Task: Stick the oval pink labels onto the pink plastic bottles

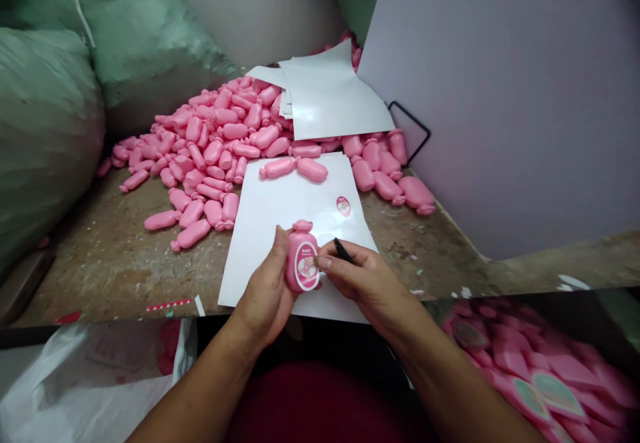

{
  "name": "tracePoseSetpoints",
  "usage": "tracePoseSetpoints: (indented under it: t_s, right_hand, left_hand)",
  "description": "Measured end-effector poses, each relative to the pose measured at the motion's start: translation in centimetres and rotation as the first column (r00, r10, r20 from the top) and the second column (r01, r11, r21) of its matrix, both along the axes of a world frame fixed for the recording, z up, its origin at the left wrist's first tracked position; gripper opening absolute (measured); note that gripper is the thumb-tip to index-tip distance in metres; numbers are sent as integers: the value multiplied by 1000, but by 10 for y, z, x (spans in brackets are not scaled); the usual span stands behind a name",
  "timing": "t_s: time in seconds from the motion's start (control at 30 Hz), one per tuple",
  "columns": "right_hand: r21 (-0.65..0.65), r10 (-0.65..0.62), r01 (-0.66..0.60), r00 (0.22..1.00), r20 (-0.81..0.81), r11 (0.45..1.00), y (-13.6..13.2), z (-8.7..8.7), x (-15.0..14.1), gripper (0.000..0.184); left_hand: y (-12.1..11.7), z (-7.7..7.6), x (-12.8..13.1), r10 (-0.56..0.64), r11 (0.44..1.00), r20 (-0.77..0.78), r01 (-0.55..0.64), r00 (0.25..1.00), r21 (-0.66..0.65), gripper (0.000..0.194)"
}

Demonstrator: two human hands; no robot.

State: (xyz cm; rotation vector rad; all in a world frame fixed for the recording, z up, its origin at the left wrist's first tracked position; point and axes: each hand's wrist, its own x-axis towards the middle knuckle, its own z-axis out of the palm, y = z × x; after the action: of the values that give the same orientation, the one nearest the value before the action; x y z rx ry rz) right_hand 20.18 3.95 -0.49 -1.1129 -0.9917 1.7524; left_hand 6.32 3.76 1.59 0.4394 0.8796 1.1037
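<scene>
My left hand point(267, 293) is closed around a small pink bottle point(303, 227), held upright with its front towards me. An oval label point(307, 266) with a white rim and the word BABY is on that front. At the label's right edge are the fingertips of my right hand point(365, 276). A dark, slim tool point(343, 251), seen only in part, is gripped in this hand; its kind is unclear. Under both hands lies a white sheet point(260, 223) with one oval sticker point(343, 206) on it. Two more pink bottles point(313, 169) lie across its far end.
A large heap of pink bottles point(215, 123) covers the back of the worn table point(115, 263). More white sheets point(335, 96) rest on the heap. Green sacks point(45, 129) stand left, a pale panel point(500, 96) right. Below the edge are labelled pink bottles point(555, 389) and a white bag point(95, 376).
</scene>
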Motion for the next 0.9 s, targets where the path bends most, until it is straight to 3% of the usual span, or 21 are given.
tracePoseSetpoints:
  t_s: [0.73, 0.9]
  right_hand:
    - [15, -35, 35, 999, 38, 999, 3, -1, -2, 35]
    - [31, -41, 39, 998, 50, 999, 4, -1, -2, 33]
  left_hand:
    - [1, -1, -4, -25, 999, -72, 27, 997, 21, 43]
    - [1, 0, -6, -78, 995, -99, 83, 992, 49, 24]
